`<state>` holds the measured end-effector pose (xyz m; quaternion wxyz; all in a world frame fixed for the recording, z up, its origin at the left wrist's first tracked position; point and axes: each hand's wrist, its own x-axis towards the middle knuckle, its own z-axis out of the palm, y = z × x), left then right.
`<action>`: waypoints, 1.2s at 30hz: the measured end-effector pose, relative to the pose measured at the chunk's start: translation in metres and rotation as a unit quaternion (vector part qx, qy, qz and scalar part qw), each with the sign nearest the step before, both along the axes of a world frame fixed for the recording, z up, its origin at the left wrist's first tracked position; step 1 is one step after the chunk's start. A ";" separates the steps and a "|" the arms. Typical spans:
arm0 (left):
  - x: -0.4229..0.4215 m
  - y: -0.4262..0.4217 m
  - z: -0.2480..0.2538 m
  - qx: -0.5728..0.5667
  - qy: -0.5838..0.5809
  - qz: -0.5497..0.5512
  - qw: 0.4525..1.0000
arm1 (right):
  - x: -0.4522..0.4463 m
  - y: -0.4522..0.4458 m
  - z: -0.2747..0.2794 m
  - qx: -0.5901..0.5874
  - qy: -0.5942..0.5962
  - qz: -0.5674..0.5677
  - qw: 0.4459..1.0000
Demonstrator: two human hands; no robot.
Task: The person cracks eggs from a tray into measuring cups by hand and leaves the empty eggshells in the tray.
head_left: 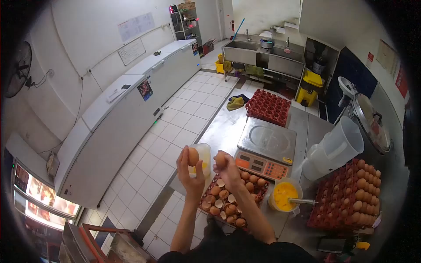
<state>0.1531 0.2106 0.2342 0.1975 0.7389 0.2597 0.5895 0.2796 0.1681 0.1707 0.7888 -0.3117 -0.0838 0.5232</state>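
My left hand [191, 172] is raised with its fingers around a brown egg [193, 156]. Level with it, my right hand [228, 168] grips another brown egg [221, 159]. Behind and between the hands stands a translucent container [203, 151] with yellow egg in it, partly hidden by my left hand. Below my hands lies a red egg tray [202, 202] holding whole eggs and several broken shells [219, 203]. To the right, a clear jug [299, 188] contains beaten yellow egg, and a metal rod-shaped tool [303, 201] leans in it.
An orange and steel scale [266, 140] sits beyond the jug. Stacked red trays [268, 105] stand behind it. At right are plastic pitchers [335, 147] and a tall stack of egg-filled trays [337, 197]. White chest freezers [127, 114] line the left wall; a sink [263, 55] stands at the back.
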 end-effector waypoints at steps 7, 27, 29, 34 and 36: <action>-0.002 0.078 -0.058 -0.046 0.114 -0.068 0.990 | -0.027 0.091 -0.040 -0.054 0.015 -0.038 0.998; -0.041 0.183 -0.080 -0.326 0.236 -0.389 0.829 | -0.041 0.102 -0.060 -0.150 -0.357 0.031 0.922; -0.044 0.187 -0.080 -0.273 0.235 -0.404 0.841 | -0.044 0.096 -0.063 -0.143 -0.447 -0.017 0.883; -0.048 0.205 -0.081 -0.238 0.284 -0.392 0.842 | -0.052 0.096 -0.036 -0.173 -0.541 0.013 0.823; -0.047 0.210 -0.076 -0.236 0.307 -0.391 0.835 | -0.057 0.101 -0.044 -0.197 -0.628 -0.034 0.752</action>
